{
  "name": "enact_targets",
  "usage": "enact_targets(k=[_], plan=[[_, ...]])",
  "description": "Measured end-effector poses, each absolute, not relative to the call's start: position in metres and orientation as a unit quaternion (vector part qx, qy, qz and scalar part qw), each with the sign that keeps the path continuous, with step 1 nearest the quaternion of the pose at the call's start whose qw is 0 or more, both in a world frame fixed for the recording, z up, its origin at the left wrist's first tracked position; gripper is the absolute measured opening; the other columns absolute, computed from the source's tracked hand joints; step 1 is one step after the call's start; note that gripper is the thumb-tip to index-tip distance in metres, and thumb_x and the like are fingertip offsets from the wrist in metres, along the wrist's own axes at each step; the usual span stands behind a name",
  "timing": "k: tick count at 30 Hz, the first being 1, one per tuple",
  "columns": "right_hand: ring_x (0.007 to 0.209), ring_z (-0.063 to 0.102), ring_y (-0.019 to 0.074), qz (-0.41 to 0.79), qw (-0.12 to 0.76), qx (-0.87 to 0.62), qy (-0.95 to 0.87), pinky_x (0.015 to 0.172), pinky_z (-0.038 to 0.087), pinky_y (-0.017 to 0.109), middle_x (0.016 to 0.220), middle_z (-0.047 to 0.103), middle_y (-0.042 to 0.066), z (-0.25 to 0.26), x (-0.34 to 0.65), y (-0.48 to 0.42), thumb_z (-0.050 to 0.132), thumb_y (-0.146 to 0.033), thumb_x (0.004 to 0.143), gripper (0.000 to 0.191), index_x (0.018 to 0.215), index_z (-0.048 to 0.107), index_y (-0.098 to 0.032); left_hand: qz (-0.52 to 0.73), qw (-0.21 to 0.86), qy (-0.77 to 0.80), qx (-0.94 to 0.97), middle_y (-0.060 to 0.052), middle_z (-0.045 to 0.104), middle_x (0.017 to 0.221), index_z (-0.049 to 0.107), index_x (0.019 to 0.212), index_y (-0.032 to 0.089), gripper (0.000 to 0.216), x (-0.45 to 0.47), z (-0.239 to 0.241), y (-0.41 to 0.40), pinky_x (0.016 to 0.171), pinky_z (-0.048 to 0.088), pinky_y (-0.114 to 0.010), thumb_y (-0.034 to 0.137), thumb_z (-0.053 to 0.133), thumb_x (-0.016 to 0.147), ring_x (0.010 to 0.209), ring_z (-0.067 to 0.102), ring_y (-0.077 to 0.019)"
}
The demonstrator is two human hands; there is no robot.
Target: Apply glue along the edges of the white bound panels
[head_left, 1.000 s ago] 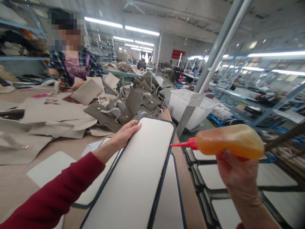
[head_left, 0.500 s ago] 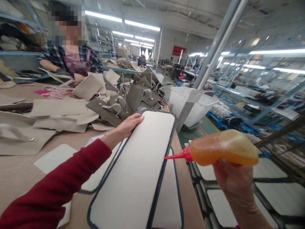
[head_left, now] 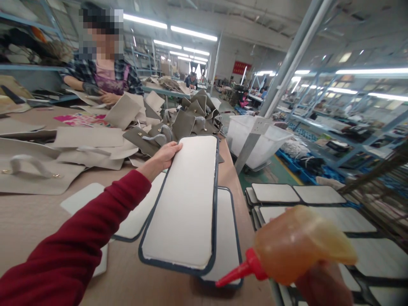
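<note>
Left hand grips the far end of a white, dark-edged panel tilted above the tabletop near its right edge. Right hand, mostly cut off, clutches an orange glue bottle. Another panel lies underneath; grey bag pieces are piled beyond, uncountable.

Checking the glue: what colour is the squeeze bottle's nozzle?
Red, on an amber-orange squeeze bottle in the right hand; head view.

One glue bottle, one white bin, two hands, one co-worker
</note>
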State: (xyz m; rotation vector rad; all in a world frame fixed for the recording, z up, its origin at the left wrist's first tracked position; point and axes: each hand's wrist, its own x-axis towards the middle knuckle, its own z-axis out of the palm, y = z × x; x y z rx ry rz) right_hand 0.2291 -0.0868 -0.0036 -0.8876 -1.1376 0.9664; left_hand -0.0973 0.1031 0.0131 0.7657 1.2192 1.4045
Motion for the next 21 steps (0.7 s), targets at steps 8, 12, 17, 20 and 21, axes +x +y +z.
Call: enact_targets(k=[8,12,17,20,21], plan=[[0.08,0.065,0.0144,0.308,0.793,-0.36,-0.382,0.068,0.055,0.022,0.085,0.07,-0.002,0.021,0.239,-0.095,0.082,-0.035,0.056,0.042,0.095,0.069,-0.027,0.587,0.519,0.534,0.318,0.005,0.053,0.051,0.047,0.064,0.017,0.023,-0.089,0.02,0.078,0.046,0.045,-0.02,0.017,0.067,0.076,0.043,0.049,-0.0094],[0.081,0.062,0.014,0.329,0.783,-0.31,-0.428,0.074,0.055,0.025,0.085,0.068,-0.002,0.022,0.249,-0.098,0.08,-0.029,0.059,0.037,0.094,0.068,-0.027,0.573,0.525,0.535,0.332,0.004,0.053,0.051,0.049,0.063,0.016,0.023,-0.068,0.026,0.054,0.044,0.045,-0.021,0.018,0.068,0.075,0.041,0.048,-0.0094],[0.077,0.062,0.0173,0.338,0.772,-0.305,-0.443,0.071,0.055,0.029,0.084,0.069,0.001,0.027,0.259,-0.116,0.082,-0.029,0.052,0.037,0.087,0.069,-0.026,0.569,0.523,0.536,0.34,0.002,0.054,0.051,0.051,0.063,0.016,0.02,-0.044,0.035,0.026,0.046,0.046,-0.021,0.013,0.063,0.079,0.044,0.051,-0.0104],[0.074,0.062,0.0175,0.342,0.774,-0.31,-0.434,0.071,0.055,0.03,0.084,0.069,0.001,0.023,0.27,-0.137,0.08,-0.03,0.055,0.033,0.086,0.068,-0.027,0.581,0.512,0.542,0.326,0.002,0.055,0.051,0.051,0.064,0.016,0.02,-0.04,0.035,0.015,0.048,0.048,-0.021,0.013,0.064,0.078,0.044,0.052,-0.0103],[0.072,0.062,0.0169,0.339,0.776,-0.318,-0.427,0.069,0.055,0.03,0.083,0.069,0.001,0.02,0.274,-0.145,0.08,-0.03,0.057,0.031,0.085,0.068,-0.027,0.586,0.507,0.545,0.318,0.003,0.055,0.051,0.051,0.064,0.016,0.02,-0.041,0.034,0.012,0.049,0.049,-0.022,0.013,0.064,0.078,0.044,0.051,-0.0102]])
